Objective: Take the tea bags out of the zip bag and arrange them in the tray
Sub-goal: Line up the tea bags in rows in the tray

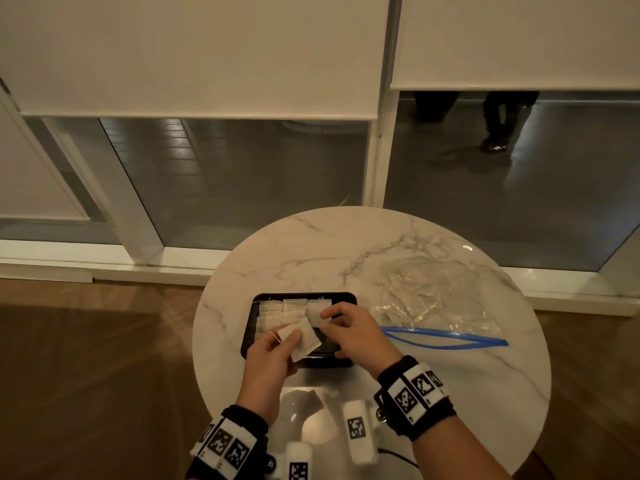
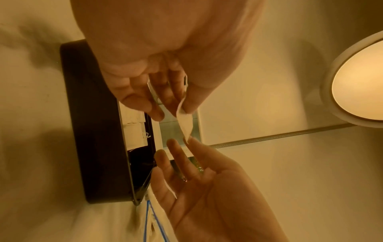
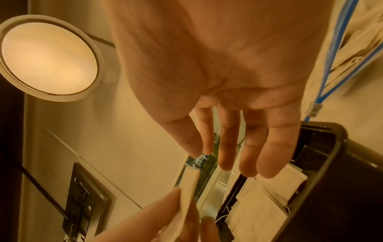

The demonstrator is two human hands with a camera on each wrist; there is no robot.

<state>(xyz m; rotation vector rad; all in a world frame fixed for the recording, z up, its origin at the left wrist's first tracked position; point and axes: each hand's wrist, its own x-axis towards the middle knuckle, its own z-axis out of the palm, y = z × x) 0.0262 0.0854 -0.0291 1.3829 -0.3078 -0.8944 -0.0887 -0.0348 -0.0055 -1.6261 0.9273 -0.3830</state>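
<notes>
The left hand (image 1: 268, 355) pinches a few tea bags (image 1: 300, 337) between thumb and fingers above the near left part of the black tray (image 1: 348, 299). The right hand (image 1: 349, 332) hovers over the tray's near right part, fingers straight and relaxed, fingertips (image 3: 228, 163) at the held bags' edge, gripping nothing. Inside the tray, more tea bags (image 1: 289, 308) lie flat in rows along its far side. The clear zip bag (image 1: 436, 299), its blue-edged mouth gaping, lies toward the round marble table's (image 1: 311, 244) right edge with tea bags inside.
</notes>
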